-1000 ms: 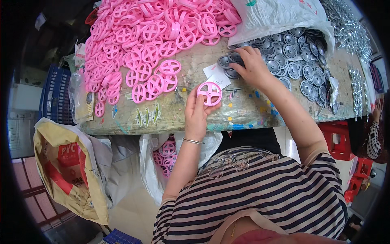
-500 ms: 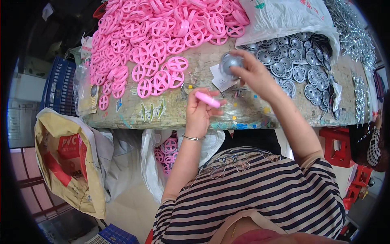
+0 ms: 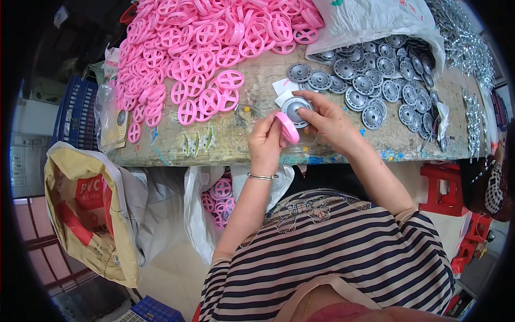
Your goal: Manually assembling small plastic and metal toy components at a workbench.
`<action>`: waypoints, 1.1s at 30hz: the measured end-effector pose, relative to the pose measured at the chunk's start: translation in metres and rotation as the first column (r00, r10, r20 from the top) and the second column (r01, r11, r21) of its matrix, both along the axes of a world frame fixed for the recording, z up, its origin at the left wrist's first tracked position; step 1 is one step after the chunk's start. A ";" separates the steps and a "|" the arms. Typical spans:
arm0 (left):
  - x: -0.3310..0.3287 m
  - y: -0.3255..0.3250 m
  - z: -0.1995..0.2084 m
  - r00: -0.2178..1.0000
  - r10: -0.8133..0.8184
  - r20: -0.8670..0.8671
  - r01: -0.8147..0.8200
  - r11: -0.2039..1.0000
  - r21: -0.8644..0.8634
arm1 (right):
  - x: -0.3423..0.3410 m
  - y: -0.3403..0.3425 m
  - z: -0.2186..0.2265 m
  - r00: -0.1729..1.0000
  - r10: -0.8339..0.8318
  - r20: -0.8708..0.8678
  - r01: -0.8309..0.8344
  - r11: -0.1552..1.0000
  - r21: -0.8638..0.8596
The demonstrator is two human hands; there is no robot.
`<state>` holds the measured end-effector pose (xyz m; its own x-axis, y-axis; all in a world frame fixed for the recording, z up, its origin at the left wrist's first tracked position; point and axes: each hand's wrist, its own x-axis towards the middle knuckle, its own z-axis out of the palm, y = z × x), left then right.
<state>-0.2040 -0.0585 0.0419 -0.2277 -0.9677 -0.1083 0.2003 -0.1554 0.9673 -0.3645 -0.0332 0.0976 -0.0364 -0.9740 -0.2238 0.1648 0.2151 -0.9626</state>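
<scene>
My left hand pinches a pink plastic wheel with its edge turned toward me. My right hand holds a round grey hubcap-like disc between thumb and fingers, its ridged round face showing. Just behind the pink wheel, the disc overlaps it in view; whether the two touch I cannot tell. Both hands are close together above the table's near edge. Beyond them to the left spreads a large heap of pink wheels with crossed spokes. Similar grey discs lie in a pile to the right.
A white sack opens over the grey discs. Silver tinsel hangs at the far right. Green-and-white cutouts lie on the worn table. Below stand a yellow-lined sack, a white bag with pink wheels, and red stools.
My right hand has come down and toward my left hand with the grey disc. The pink wheel has tilted more upright. Several grey discs now show where my right hand was.
</scene>
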 end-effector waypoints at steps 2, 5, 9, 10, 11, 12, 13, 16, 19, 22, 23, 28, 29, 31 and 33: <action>0.001 0.000 0.004 1.000 -0.019 0.017 0.018 0.999 0.030 | 0.004 0.004 0.001 0.999 0.033 -0.028 -0.032 0.999 0.024; 0.007 -0.003 -0.003 0.997 -0.068 0.048 0.074 0.988 -0.134 | 0.007 0.003 -0.010 0.995 0.062 -0.080 -0.062 0.998 0.008; 0.013 -0.006 0.004 0.911 -0.151 -0.385 0.211 0.970 0.119 | 0.003 0.001 -0.024 0.978 -0.011 -0.208 -0.022 0.988 -0.153; 0.015 -0.007 0.007 0.912 -0.149 -0.383 0.209 0.971 0.120 | 0.003 0.001 -0.024 0.979 -0.009 -0.206 -0.023 0.988 -0.153; 0.017 -0.008 0.009 0.890 -0.117 -0.442 0.213 0.961 0.174 | 0.004 0.002 -0.023 0.953 -0.013 -0.303 -0.038 0.986 -0.162; 0.018 -0.008 0.009 0.863 -0.082 -0.498 0.221 0.948 0.227 | 0.004 0.003 -0.023 0.917 -0.019 -0.399 -0.053 0.984 -0.169; 0.018 -0.007 0.007 0.863 -0.081 -0.498 0.221 0.948 0.229 | 0.004 0.003 -0.026 0.917 -0.018 -0.399 -0.053 0.984 -0.168; 0.017 -0.004 -0.001 0.961 -0.171 -0.216 0.188 0.980 0.059 | 0.005 0.004 -0.039 0.609 -0.153 -0.778 -0.261 0.887 -0.380; 0.014 -0.005 -0.002 0.929 -0.128 -0.346 0.167 0.982 0.086 | 0.014 0.001 -0.039 0.660 -0.280 -0.697 -0.114 0.880 -0.462; 0.010 -0.005 -0.002 0.930 -0.120 -0.347 0.122 0.992 -0.017 | 0.013 -0.004 -0.032 0.955 0.063 -0.291 -0.092 0.992 -0.089; 0.010 -0.006 -0.003 0.936 -0.124 -0.329 0.121 0.992 -0.030 | 0.013 -0.005 -0.033 0.971 0.078 -0.227 -0.095 0.993 -0.067; 0.014 -0.005 -0.006 0.953 -0.121 -0.276 0.134 0.991 0.026 | 0.010 -0.010 -0.034 0.965 0.113 -0.235 -0.125 0.991 -0.039; 0.013 -0.005 -0.008 0.965 -0.109 -0.238 0.116 0.993 0.017 | 0.008 -0.013 -0.034 0.941 0.147 -0.305 -0.170 0.984 -0.050; 0.013 -0.005 -0.007 0.974 -0.096 -0.204 0.099 0.995 0.001 | 0.008 -0.017 -0.030 0.909 0.178 -0.378 -0.216 0.974 -0.062; 0.014 -0.003 -0.006 0.951 -0.067 -0.301 0.078 0.997 0.025 | 0.015 -0.015 -0.025 0.913 0.158 -0.375 -0.201 0.976 -0.077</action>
<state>-0.1903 -0.0612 0.0357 -0.3247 -0.9440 -0.0593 0.4668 -0.2144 0.8580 -0.3490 -0.0479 0.0728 0.0836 -0.9895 -0.1176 -0.2338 0.0953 -0.9676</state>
